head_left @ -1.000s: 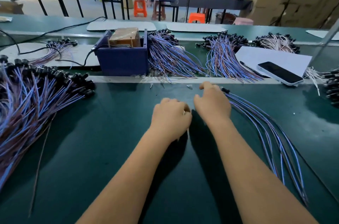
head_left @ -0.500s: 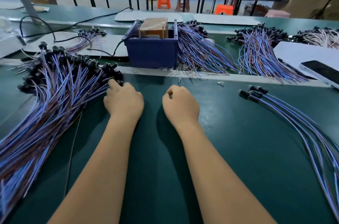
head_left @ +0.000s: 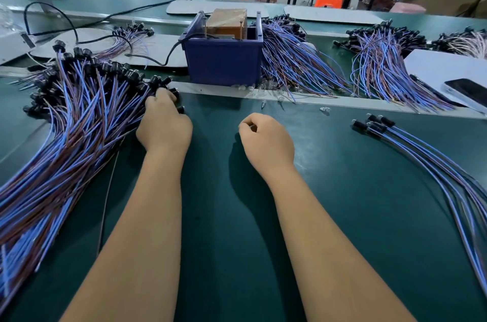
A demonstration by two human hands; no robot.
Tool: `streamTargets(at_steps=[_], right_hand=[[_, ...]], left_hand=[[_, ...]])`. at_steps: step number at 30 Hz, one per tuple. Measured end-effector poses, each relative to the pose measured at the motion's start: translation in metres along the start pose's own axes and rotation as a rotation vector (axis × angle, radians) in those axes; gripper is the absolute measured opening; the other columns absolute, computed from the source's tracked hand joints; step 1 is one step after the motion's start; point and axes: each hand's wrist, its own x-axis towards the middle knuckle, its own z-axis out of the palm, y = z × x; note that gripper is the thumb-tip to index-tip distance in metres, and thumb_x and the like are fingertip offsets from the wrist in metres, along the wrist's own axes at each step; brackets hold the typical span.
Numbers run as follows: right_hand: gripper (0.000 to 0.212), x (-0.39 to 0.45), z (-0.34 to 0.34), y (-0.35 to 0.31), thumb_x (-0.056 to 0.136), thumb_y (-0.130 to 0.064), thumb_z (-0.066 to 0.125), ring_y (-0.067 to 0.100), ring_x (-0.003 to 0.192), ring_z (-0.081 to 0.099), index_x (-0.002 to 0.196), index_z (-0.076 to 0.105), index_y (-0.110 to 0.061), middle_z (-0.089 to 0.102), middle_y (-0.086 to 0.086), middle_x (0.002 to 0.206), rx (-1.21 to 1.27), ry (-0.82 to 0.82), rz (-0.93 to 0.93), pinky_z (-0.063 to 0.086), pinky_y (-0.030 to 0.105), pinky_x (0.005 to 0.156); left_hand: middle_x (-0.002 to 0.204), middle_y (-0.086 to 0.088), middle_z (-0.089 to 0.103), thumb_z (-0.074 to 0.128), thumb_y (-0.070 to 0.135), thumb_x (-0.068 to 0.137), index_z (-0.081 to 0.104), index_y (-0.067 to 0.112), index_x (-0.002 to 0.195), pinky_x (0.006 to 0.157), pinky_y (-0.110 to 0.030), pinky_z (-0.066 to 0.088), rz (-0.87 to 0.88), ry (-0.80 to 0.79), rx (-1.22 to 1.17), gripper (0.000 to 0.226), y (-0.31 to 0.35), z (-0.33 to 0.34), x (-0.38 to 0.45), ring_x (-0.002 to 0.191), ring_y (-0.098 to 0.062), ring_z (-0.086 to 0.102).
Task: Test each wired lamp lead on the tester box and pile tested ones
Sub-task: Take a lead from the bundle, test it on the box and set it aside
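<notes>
Leads lie in two groups on the green bench (head_left: 229, 216): a big heap (head_left: 66, 137) at nine o'clock and a small pile (head_left: 411, 153) at three o'clock, its black sockets pointing inward. A second ago the right hand (head_left: 266, 141) was at the small pile, apparently setting a lead down; now it sits curled at the centre, with nothing visible in it. The left hand (head_left: 164, 126) has since reached the heap's edge and its fingers curl among the sockets, seemingly pinching one. I judge one lead is done and the next is being picked. The tester (head_left: 224, 50), a blue bin holding a brown box, stands at twelve o'clock, with more bundles (head_left: 297, 63) beside it at one and two o'clock. A phone (head_left: 466, 91) lies on a white sheet at two o'clock. Beyond are tables, orange stools and cartons.
</notes>
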Motion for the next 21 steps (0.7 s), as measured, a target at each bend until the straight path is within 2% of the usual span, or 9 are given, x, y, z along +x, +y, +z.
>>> streamTargets(at_steps=[4, 9, 11, 13, 14, 17, 19, 20, 21], right_hand=[[0.018, -0.001, 0.000, 0.000, 0.093, -0.026, 0.045, 0.017, 0.082, 0.056, 0.088, 0.062, -0.026, 0.064, -0.007, 0.094, 0.015, 0.001, -0.003, 0.035, 0.024, 0.055], [0.019, 0.000, 0.002, 0.003, 0.094, -0.026, 0.045, 0.017, 0.081, 0.056, 0.088, 0.063, -0.025, 0.064, -0.007, 0.090, 0.000, 0.006, -0.017, 0.037, 0.025, 0.056], [0.018, -0.002, 0.002, 0.001, 0.093, -0.025, 0.047, 0.016, 0.079, 0.057, 0.085, 0.063, -0.023, 0.064, -0.008, 0.081, 0.079, 0.035, -0.041, 0.042, 0.028, 0.060], [0.018, -0.002, 0.002, -0.002, 0.094, -0.023, 0.049, 0.017, 0.075, 0.059, 0.082, 0.063, -0.022, 0.063, -0.008, 0.072, 0.226, 0.054, -0.062, 0.046, 0.032, 0.064], [0.020, -0.002, 0.003, -0.004, 0.095, -0.021, 0.049, 0.019, 0.072, 0.059, 0.081, 0.063, -0.021, 0.063, -0.006, 0.070, 0.322, 0.034, -0.061, 0.047, 0.034, 0.065], [0.033, -0.001, 0.001, -0.010, 0.101, -0.021, 0.046, 0.020, 0.070, 0.059, 0.074, 0.065, -0.018, 0.065, 0.004, 0.073, 0.720, -0.057, 0.018, 0.051, 0.039, 0.067], [0.041, 0.003, -0.004, -0.007, 0.104, -0.027, 0.039, 0.015, 0.079, 0.063, 0.079, 0.069, -0.018, 0.069, 0.001, 0.081, 1.045, -0.133, 0.103, 0.052, 0.034, 0.074], [0.040, 0.006, -0.007, -0.004, 0.105, -0.028, 0.034, 0.016, 0.088, 0.064, 0.089, 0.068, -0.016, 0.069, 0.003, 0.090, 1.237, -0.196, 0.133, 0.052, 0.032, 0.083], [0.038, 0.008, -0.011, -0.001, 0.105, -0.030, 0.030, 0.022, 0.100, 0.060, 0.100, 0.063, -0.011, 0.065, 0.009, 0.100, 1.404, -0.262, 0.160, 0.047, 0.037, 0.096]], left_hand=[[0.132, -0.018, 0.050, 0.048, 0.017, 0.096, 0.052, 0.008, 0.129, 0.072, -0.041, 0.035, -0.025, -0.023, 0.104, 0.034, 0.002, 0.003, -0.002, 0.109, -0.039, 0.055], [0.130, -0.016, 0.050, 0.048, 0.014, 0.098, 0.051, 0.008, 0.128, 0.068, -0.040, 0.035, -0.051, -0.006, 0.090, 0.030, 0.006, 0.004, -0.007, 0.104, -0.036, 0.057], [0.129, -0.015, 0.049, 0.048, 0.014, 0.100, 0.054, 0.009, 0.125, 0.071, -0.039, 0.036, -0.016, 0.019, -0.020, 0.026, 0.007, 0.004, -0.011, 0.102, -0.035, 0.056], [0.127, -0.018, 0.047, 0.048, 0.009, 0.099, 0.057, 0.006, 0.121, 0.080, -0.037, 0.040, 0.110, 0.059, -0.223, 0.024, 0.016, 0.005, -0.017, 0.100, -0.035, 0.056], [0.126, -0.019, 0.046, 0.050, 0.004, 0.097, 0.059, 0.003, 0.117, 0.086, -0.032, 0.040, 0.213, 0.085, -0.321, 0.023, 0.024, 0.005, -0.021, 0.100, -0.033, 0.056], [0.118, -0.016, 0.051, 0.052, -0.007, 0.088, 0.064, 0.000, 0.108, 0.092, -0.024, 0.043, 0.501, 0.134, -0.568, 0.024, 0.058, 0.007, -0.041, 0.100, -0.022, 0.055], [0.107, -0.004, 0.060, 0.055, -0.006, 0.084, 0.066, 0.006, 0.103, 0.088, -0.022, 0.047, 0.571, 0.081, -0.747, 0.026, 0.079, 0.007, -0.061, 0.095, -0.013, 0.057], [0.102, 0.000, 0.063, 0.056, -0.005, 0.082, 0.067, 0.011, 0.101, 0.087, -0.023, 0.050, 0.556, 0.027, -0.836, 0.027, 0.086, 0.006, -0.071, 0.092, -0.012, 0.060], [0.097, 0.002, 0.066, 0.055, -0.003, 0.080, 0.067, 0.014, 0.098, 0.086, -0.028, 0.052, 0.517, -0.040, -0.927, 0.028, 0.092, 0.004, -0.080, 0.091, -0.013, 0.063]])
